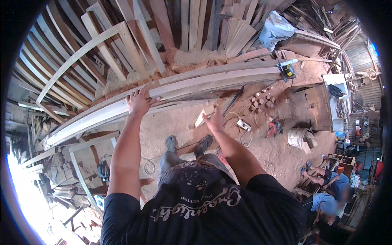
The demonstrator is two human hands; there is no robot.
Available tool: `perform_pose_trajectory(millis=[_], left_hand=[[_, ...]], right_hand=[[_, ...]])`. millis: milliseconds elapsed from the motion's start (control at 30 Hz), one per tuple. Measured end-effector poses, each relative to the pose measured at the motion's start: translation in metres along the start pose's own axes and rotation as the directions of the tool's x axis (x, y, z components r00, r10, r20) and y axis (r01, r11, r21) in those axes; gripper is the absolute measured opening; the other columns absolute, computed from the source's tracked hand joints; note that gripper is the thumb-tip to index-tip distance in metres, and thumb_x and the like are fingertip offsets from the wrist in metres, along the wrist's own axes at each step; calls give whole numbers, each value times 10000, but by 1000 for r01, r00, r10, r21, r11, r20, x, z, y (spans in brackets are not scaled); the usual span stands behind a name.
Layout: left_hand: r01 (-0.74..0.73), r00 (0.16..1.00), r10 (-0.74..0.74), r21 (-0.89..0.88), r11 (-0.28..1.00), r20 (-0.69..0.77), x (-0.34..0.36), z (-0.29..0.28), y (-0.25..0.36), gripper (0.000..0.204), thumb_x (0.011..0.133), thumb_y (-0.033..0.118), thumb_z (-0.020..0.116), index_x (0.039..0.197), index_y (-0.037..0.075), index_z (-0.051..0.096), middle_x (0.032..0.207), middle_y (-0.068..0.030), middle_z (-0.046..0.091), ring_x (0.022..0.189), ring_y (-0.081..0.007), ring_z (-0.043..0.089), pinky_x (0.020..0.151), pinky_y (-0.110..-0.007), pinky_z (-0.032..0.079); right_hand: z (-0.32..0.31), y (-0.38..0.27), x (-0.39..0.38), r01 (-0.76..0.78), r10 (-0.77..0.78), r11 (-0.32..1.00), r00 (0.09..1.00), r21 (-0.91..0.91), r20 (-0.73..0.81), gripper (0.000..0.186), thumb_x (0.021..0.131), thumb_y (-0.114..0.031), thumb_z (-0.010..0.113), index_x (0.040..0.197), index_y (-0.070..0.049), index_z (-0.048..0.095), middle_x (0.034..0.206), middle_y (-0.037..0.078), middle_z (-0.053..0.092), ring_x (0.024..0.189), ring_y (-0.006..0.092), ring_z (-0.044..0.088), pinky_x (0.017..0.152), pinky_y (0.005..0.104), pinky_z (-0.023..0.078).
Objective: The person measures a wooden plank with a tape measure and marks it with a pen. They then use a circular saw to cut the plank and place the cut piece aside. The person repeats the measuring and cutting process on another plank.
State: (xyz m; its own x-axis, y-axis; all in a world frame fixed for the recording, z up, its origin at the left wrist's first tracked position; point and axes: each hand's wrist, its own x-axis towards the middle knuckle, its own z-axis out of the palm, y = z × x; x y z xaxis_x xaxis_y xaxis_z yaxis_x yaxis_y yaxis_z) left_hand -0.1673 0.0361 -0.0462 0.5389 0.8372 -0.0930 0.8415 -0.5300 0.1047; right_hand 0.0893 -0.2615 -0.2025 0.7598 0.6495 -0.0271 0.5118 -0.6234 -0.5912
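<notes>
A long pale wooden plank (188, 85) lies across the bench-like stack of timber in front of me. My left hand (138, 102) rests on it, fingers laid over the wood and thumb stretched out to the right. Lower and to the right, my right hand (214, 121) grips a short pale wooden block (203, 116), its thumb along the near side. A thin dark rod (234, 101) slants up to the plank just beyond that hand. At the plank's right end sits a yellow and black power tool (288, 71).
Several small wood cubes (263, 100) lie on the dusty ground near a white power strip (244, 125) with trailing cords. A red tool (275, 128) and a bucket (299, 138) stand to the right. Upright boards (196, 26) line the back. Two people (330, 196) sit at lower right.
</notes>
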Motion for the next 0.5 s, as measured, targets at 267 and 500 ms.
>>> perform_pose_trajectory(millis=[267,500], left_hand=[[8,999,-7,-38,999,36,10,6,-10,1093,785,913,645,1552,142,543,1465,-187,635,1417,-376,540,1187,-579,347],[29,998,-27,-31,999,59,3,2,-11,1112,785,930,620,1563,140,526,1484,-172,618,1427,-374,528,1185,-582,354]], right_hand=[[-6,-15,-5,-65,63,998,990,18,129,1030,775,-613,880,1531,-46,469,1198,294,729,1100,479,718,950,545,574],[-15,-26,-8,-133,108,985,971,110,211,1100,758,-663,884,1540,-28,444,1193,303,737,1109,467,728,945,532,580]])
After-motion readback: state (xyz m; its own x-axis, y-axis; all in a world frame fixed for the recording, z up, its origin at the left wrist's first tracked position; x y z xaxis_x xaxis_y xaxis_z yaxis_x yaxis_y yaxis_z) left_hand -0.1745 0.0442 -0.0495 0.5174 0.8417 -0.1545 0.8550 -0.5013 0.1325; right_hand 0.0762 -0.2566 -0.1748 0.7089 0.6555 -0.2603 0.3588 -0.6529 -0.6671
